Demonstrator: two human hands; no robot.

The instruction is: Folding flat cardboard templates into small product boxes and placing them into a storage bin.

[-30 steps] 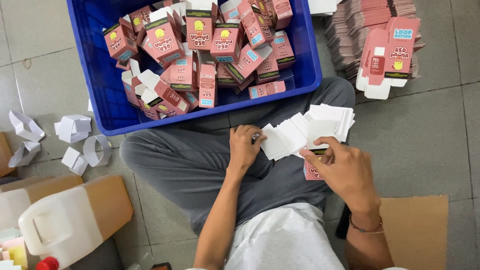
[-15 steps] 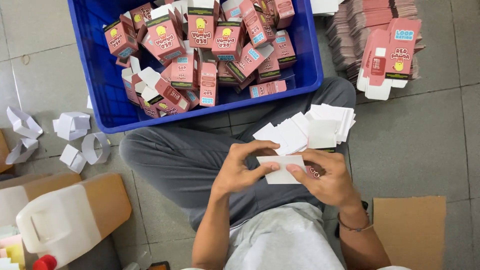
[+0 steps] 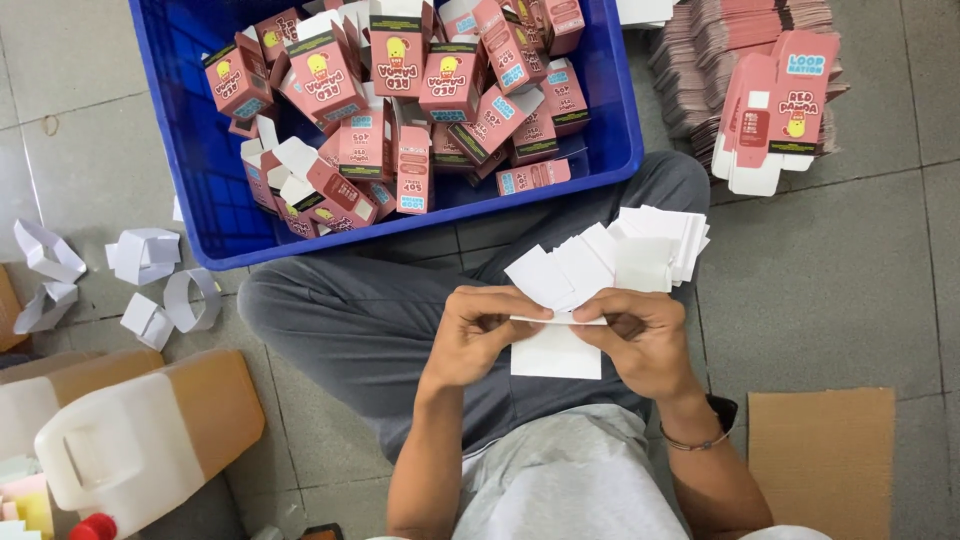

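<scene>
My left hand (image 3: 480,335) and my right hand (image 3: 640,340) both grip one white card insert (image 3: 556,350) over my lap, fingers pinching its upper edge so it bends along a fold. Just beyond my hands a fanned pile of white card inserts (image 3: 620,255) rests on my grey trouser leg (image 3: 370,320). Further out, a blue plastic crate (image 3: 190,150) holds several assembled pink cartons (image 3: 400,90).
A stack of flat pink carton blanks (image 3: 760,90) lies at the upper right on the tiled floor. Folded white card pieces (image 3: 140,260) are scattered at left. A white jug with a red cap (image 3: 120,450) stands at lower left, brown cardboard (image 3: 830,450) at lower right.
My left hand took a white insert from the pile and brought it to my lap. My right hand let go of a pink carton and joined it; the insert now bends between both hands.
</scene>
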